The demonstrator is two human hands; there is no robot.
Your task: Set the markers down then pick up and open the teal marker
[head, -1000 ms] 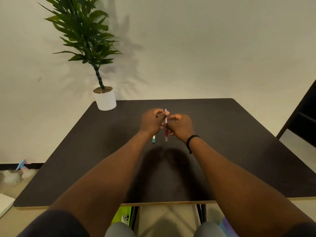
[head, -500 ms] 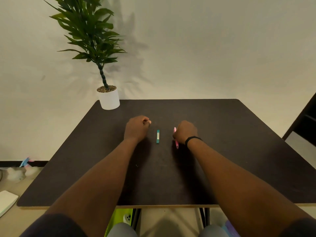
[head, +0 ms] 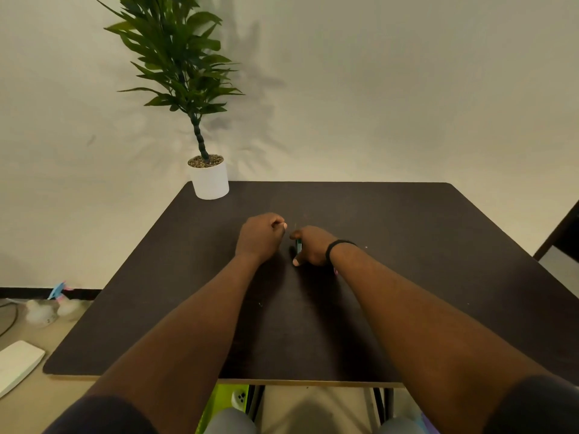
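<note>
A short teal marker (head: 298, 245) lies on the dark table (head: 407, 245) near its middle. My right hand (head: 313, 245), with a black band on its wrist, closes over the marker, forefinger at its far end and thumb at its near end. My left hand (head: 261, 234) rests just to the left of it as a curled fist, and nothing shows inside it. A sliver of a pink pen (head: 335, 271) peeks out from under my right wrist; the remainder is hidden by the arm.
A potted plant in a white pot (head: 210, 181) stands at the table's far left corner. A dark chair (head: 564, 233) is at the right edge. On the floor to the left lie a white flat object (head: 17, 361) and some small items (head: 47, 310).
My right hand has let go of the pink pen and moved left onto the teal marker. The left fist has stayed almost in place.
</note>
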